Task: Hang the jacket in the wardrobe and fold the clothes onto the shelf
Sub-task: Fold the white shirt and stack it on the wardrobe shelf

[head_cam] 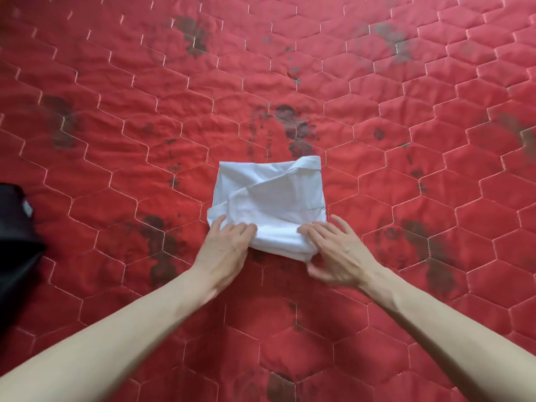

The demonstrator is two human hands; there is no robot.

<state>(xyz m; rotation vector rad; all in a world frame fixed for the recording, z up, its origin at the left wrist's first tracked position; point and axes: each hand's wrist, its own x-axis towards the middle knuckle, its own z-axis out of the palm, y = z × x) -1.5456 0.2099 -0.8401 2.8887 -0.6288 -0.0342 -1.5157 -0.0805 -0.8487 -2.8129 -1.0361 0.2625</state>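
The left hand (226, 245) and right hand (338, 250) are gripping the near edge of the folded white shirt (269, 198), which is lying on the red bed (406, 111). It is looking ready to lift, so next comes carrying it flat to the shelf. A black cloth (16, 242) is lying at the left edge; no wardrobe is showing.

Obstacles — folded white garment (269, 198) at my fingertips, black cloth (14, 236) far left; red quilt (406, 111) open elsewhere.

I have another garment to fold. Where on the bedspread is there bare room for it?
Bare red bedspread lies beyond and right of the white folded garment. The left edge is crowded by dark clothing.
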